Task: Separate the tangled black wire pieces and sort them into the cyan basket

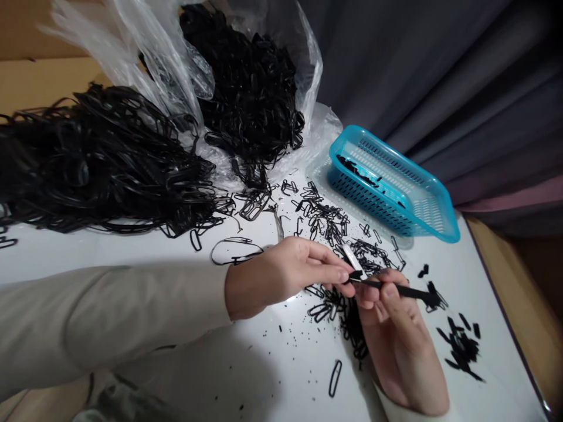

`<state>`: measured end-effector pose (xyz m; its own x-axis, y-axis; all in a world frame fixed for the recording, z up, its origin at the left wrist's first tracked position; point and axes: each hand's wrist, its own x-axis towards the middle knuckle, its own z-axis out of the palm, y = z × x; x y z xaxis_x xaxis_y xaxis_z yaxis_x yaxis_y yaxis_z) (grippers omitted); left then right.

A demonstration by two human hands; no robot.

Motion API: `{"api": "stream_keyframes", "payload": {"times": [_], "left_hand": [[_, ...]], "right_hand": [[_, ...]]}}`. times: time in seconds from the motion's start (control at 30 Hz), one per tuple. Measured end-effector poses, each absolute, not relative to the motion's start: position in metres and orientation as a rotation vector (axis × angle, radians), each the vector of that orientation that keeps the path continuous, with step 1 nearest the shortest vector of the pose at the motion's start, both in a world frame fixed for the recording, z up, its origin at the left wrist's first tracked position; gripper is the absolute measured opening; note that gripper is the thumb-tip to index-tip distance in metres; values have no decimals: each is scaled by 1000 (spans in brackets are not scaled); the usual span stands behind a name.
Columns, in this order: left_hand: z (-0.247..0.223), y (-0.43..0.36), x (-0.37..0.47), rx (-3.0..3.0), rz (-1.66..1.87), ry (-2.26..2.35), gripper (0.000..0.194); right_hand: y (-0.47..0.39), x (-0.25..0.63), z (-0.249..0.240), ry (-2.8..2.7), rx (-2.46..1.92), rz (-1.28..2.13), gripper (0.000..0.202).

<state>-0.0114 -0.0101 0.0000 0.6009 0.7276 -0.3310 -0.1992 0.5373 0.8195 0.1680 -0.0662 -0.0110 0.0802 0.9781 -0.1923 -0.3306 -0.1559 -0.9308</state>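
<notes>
My left hand [303, 269] reaches in from the left, its thumb and fingers pinched on a small black piece [355, 275]. Close beside it, my right hand [398, 322] grips a slim black tool [404, 290] between thumb and fingers. The tool's thin tip meets the black piece at my left fingertips. Under and around both hands lie many small black loops [325, 220] on the white table [211, 363]. A white stick-like item [352, 258] lies behind the fingertips, partly hidden.
A blue basket [448, 220] with black bits stands at the back right. Tangled black strips [97, 164] cover the left, beside a clear plastic bag [310, 76] of more black material. Small black pieces [461, 346] lie at the right. A dark curtain [417, 70] hangs behind.
</notes>
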Motion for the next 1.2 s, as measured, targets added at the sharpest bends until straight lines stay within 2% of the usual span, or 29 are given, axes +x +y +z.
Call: {"api": "stream_keyframes", "payload": {"times": [0.4,0.73,1.2], "left_hand": [[-2,-11,-11,847,583,687,7],[1,-9,-13,847,587,725,9],[1,-10,-13,866,578,741,11]], "right_hand": [[-64,165,-5,-600,-1164,1449,18],[-77,172,-5,-1174,-1229,582,6],[-78,169,-8,-1373,-1205,371,7]]}}
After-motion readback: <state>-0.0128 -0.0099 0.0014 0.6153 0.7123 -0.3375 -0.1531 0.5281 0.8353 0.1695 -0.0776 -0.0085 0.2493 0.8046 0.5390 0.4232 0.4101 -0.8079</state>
